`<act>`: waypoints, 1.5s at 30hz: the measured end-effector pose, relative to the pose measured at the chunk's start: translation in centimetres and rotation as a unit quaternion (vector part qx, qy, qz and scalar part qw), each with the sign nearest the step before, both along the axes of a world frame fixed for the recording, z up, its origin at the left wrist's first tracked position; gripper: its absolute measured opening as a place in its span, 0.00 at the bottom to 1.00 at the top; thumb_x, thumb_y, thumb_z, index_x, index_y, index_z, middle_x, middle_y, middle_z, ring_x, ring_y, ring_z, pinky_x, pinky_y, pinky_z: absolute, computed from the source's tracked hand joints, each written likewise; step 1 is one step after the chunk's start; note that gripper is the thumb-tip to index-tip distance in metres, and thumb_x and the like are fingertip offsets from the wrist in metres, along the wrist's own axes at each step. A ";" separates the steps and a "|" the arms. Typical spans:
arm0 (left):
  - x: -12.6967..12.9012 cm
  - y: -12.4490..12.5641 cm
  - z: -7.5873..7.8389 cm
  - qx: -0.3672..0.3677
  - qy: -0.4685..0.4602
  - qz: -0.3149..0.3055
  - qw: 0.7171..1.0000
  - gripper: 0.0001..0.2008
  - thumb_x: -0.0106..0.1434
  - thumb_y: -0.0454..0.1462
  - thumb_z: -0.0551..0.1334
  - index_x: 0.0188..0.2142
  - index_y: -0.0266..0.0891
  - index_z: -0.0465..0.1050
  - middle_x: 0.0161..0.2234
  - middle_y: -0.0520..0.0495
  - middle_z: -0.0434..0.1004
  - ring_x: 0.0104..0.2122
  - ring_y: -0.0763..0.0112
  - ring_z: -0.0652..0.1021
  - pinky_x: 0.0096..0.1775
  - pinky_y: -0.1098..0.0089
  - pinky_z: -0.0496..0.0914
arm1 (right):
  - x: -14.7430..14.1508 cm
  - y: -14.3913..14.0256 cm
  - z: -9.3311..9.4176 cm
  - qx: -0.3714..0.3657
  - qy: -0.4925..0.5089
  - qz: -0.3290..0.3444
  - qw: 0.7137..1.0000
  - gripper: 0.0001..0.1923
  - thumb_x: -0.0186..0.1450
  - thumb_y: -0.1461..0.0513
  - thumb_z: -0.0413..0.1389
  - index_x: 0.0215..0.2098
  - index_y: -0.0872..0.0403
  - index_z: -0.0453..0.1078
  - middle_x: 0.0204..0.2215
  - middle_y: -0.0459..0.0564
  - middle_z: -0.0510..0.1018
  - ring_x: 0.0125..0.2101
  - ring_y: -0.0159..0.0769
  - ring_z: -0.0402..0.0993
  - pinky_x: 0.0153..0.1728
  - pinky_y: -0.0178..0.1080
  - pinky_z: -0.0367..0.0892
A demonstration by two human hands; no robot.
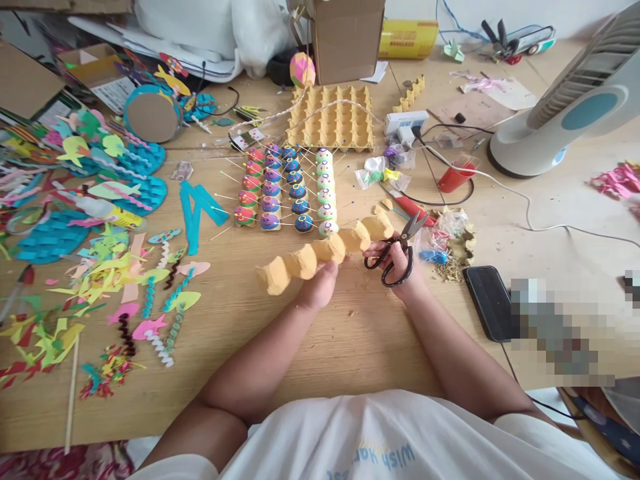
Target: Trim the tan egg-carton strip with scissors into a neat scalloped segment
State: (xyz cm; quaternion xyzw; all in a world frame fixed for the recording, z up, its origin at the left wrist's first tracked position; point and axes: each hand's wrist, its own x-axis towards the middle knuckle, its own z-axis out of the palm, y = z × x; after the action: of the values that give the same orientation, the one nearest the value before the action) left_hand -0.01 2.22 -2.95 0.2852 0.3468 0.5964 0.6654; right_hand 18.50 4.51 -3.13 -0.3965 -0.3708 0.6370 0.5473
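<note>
Left grip (319, 288) and right grip (397, 262) hang above the counter (300, 353): left clamped on the egg-carton strip (303, 262), right closed around the scissors (406, 235). I'd steady the strip mid-length, keeping the blades (414, 225) clear of the left thumb (330, 269).

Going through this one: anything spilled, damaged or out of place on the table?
Yes. Brown crumbs lie loose beside a ragged carton scrap, to the right of the right hand, looking spilled. A pixelated patch beside the phone hides whatever is there.
</note>
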 end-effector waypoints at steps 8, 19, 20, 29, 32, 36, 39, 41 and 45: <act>-1.0 0.9 1.4 -0.017 -0.069 0.011 0.997 0.26 0.60 0.64 0.62 0.41 0.48 0.80 0.40 0.47 0.84 0.36 0.65 0.79 0.37 0.64 0.71 | 0.0 -0.8 0.9 0.098 -0.147 0.008 0.984 0.25 0.67 0.41 0.62 0.49 0.48 0.66 0.27 0.42 0.78 0.26 0.32 0.72 0.31 0.37 0.69; -1.2 1.1 2.4 -0.075 -0.169 0.027 0.982 0.26 0.63 0.62 0.61 0.35 0.44 0.79 0.30 0.48 0.80 0.26 0.71 0.72 0.29 0.69 0.67 | 0.6 -1.4 0.5 0.190 -0.349 0.002 0.918 0.24 0.63 0.43 0.67 0.44 0.49 0.70 0.26 0.42 0.72 0.26 0.33 0.68 0.31 0.37 0.65; -1.2 1.1 2.4 -0.074 -0.172 0.026 0.982 0.26 0.63 0.63 0.61 0.34 0.44 0.78 0.30 0.48 0.79 0.26 0.71 0.71 0.29 0.69 0.67 | 0.6 -1.5 0.4 0.190 -0.361 0.001 0.913 0.23 0.63 0.43 0.66 0.44 0.49 0.71 0.26 0.42 0.72 0.26 0.33 0.68 0.31 0.37 0.65; -1.7 1.4 2.4 -0.087 -0.195 0.033 0.976 0.31 0.68 0.63 0.54 0.30 0.42 0.77 0.25 0.49 0.73 0.23 0.73 0.69 0.27 0.71 0.66 | 0.7 -1.3 0.7 0.202 -0.452 -0.036 0.868 0.25 0.65 0.40 0.62 0.44 0.51 0.74 0.24 0.42 0.70 0.24 0.32 0.65 0.27 0.36 0.60; -1.9 1.4 2.3 -0.096 -0.210 0.032 0.973 0.32 0.69 0.64 0.53 0.29 0.41 0.76 0.24 0.49 0.71 0.23 0.74 0.69 0.26 0.71 0.66 | 0.8 -1.2 0.7 0.220 -0.476 -0.052 0.850 0.24 0.66 0.40 0.61 0.43 0.52 0.75 0.23 0.43 0.71 0.23 0.32 0.66 0.27 0.36 0.60; -1.9 1.5 2.4 -0.109 -0.213 0.040 0.970 0.32 0.69 0.64 0.53 0.28 0.41 0.76 0.23 0.50 0.70 0.22 0.74 0.68 0.25 0.72 0.66 | 0.9 -1.2 0.9 0.255 -0.512 -0.072 0.817 0.23 0.68 0.41 0.60 0.41 0.52 0.76 0.22 0.44 0.73 0.23 0.32 0.67 0.26 0.35 0.59; -1.8 1.4 2.6 -0.114 -0.208 0.050 0.970 0.31 0.68 0.64 0.54 0.29 0.42 0.76 0.23 0.50 0.70 0.22 0.74 0.68 0.25 0.72 0.66 | 0.9 -1.2 1.0 0.295 -0.537 -0.090 0.785 0.22 0.69 0.42 0.59 0.41 0.53 0.77 0.23 0.46 0.76 0.24 0.34 0.70 0.28 0.36 0.61; -1.7 1.4 2.6 -0.115 -0.202 0.050 0.971 0.31 0.68 0.64 0.54 0.29 0.42 0.76 0.22 0.51 0.69 0.22 0.74 0.67 0.25 0.72 0.66 | 1.0 -1.2 1.0 0.313 -0.550 -0.099 0.768 0.22 0.70 0.43 0.58 0.42 0.53 0.78 0.24 0.47 0.77 0.25 0.35 0.72 0.29 0.37 0.62; -1.7 1.4 2.7 -0.122 -0.194 0.050 0.972 0.32 0.69 0.64 0.52 0.28 0.42 0.76 0.23 0.50 0.69 0.21 0.75 0.66 0.24 0.72 0.65 | 1.0 -1.0 1.0 0.319 -0.564 -0.100 0.755 0.24 0.70 0.41 0.57 0.42 0.52 0.78 0.25 0.48 0.77 0.26 0.37 0.72 0.30 0.37 0.63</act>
State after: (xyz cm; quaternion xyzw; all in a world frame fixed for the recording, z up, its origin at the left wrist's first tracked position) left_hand -1.74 3.63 -0.28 0.0633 0.2947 0.6260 0.7192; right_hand 19.55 3.48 -2.10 -0.5216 -0.7521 0.0838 0.3941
